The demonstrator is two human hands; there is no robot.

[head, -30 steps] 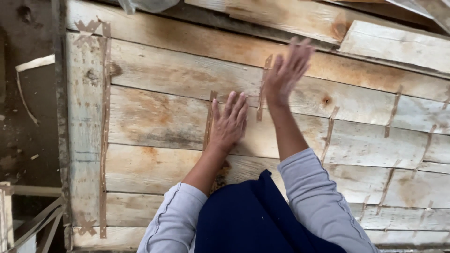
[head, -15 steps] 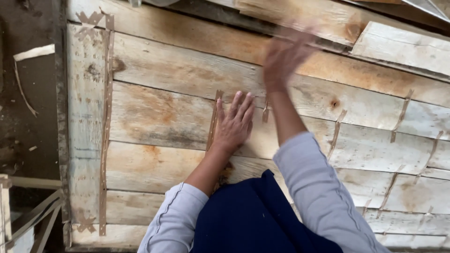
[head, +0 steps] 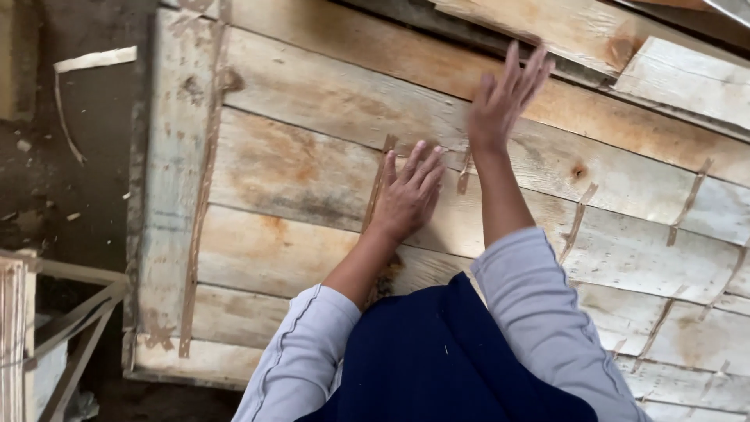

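Note:
A big panel of rough, pale wooden planks point(head: 297, 164) fills most of the head view. My left hand point(head: 408, 195) lies flat on one plank near the middle, fingers spread, palm down beside a thin strip of veneer point(head: 376, 181). My right hand point(head: 506, 98) is raised above the planks farther up, fingers apart, holding nothing. Both arms wear light grey sleeves pushed back from the wrists, over a dark blue garment.
Loose boards point(head: 687, 74) lie stacked along the top right. The panel's left edge point(head: 168, 195) borders dirt ground point(head: 70, 195) with a thin curled wood strip point(head: 86, 66) on it. A pale wooden frame point(head: 47, 328) stands at the lower left.
My right hand has swung up off the planks and stays lifted with fingers spread. My left hand has stayed pressed flat on the same plank.

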